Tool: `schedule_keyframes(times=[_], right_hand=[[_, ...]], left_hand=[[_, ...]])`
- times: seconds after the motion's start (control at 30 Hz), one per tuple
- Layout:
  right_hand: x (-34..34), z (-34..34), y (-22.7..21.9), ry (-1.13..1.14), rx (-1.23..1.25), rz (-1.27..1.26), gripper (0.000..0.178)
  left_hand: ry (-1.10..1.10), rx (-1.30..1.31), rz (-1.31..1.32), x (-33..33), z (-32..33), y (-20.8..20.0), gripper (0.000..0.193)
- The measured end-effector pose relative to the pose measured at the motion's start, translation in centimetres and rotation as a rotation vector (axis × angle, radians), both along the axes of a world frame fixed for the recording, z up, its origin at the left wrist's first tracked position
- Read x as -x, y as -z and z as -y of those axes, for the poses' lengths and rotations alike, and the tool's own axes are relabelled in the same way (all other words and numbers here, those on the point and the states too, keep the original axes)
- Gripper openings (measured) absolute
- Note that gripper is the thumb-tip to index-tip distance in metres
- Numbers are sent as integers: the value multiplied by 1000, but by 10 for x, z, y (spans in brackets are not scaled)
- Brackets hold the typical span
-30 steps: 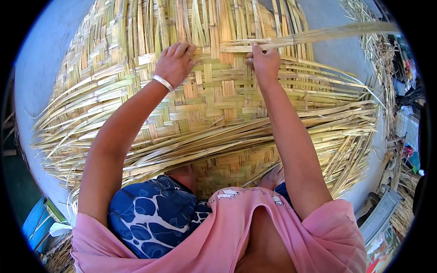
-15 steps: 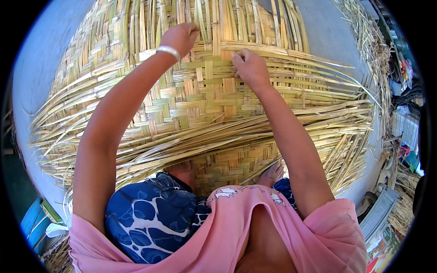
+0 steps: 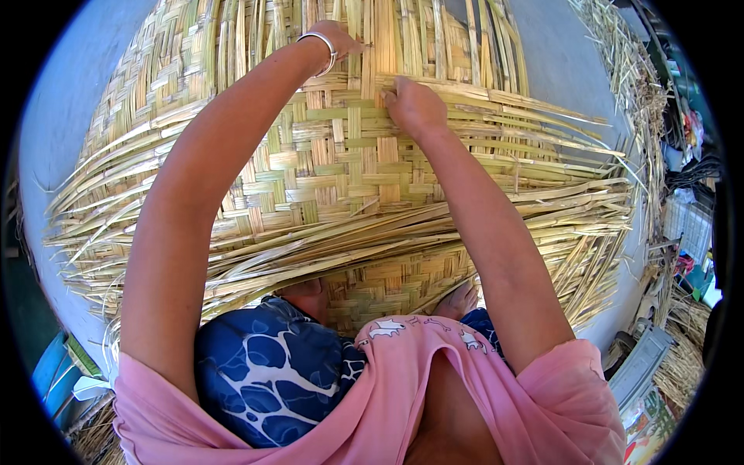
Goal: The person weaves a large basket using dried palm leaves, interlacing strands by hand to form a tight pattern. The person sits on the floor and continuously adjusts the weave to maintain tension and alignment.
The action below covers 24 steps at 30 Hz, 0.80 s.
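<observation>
A half-woven mat (image 3: 333,167) of flat, split yellow-green reed strips spreads before me. Loose lengthwise strips (image 3: 418,39) run away from me past its woven edge. My left hand (image 3: 337,36), a pale bangle (image 3: 332,54) at its wrist, is over these strips, its fingers closed around one; the fingertips are partly hidden. Lower and to the right, my right hand (image 3: 417,108) is closed at the woven edge, thumb and fingers pinching a strip there. Crosswise strip ends (image 3: 542,116) fan out to the right.
A loose bundle of reed strips (image 3: 372,232) lies across the mat in front of my feet (image 3: 457,301). More cut reeds (image 3: 620,62) lie along the right side, by a grey plastic crate (image 3: 643,360). A blue container (image 3: 56,380) stands at the lower left.
My left hand has moved right and farther away along the lengthwise strips. My right hand has shifted slightly left and away, staying closed at the woven edge.
</observation>
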State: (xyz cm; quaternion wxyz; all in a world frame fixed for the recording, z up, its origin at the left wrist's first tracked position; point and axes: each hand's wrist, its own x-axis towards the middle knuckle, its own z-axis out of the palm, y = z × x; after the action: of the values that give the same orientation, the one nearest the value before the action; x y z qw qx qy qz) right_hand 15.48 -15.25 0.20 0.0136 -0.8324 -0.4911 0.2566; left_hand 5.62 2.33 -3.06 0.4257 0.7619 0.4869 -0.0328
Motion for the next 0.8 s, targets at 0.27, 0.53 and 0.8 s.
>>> schedule_keyframes(times=[0.27,0.53,0.8], right_hand=[[-4,2,5,3,-31,9,27],[-6,3,3,14,-25,-23,27],[-10,-1,6,-51,-65,-17,26]], left_hand=[[-178,82,89,-5,23,-16,26],[-195,48,182,10,25,-13,25],[-214,114,240,8,22,-14,22]])
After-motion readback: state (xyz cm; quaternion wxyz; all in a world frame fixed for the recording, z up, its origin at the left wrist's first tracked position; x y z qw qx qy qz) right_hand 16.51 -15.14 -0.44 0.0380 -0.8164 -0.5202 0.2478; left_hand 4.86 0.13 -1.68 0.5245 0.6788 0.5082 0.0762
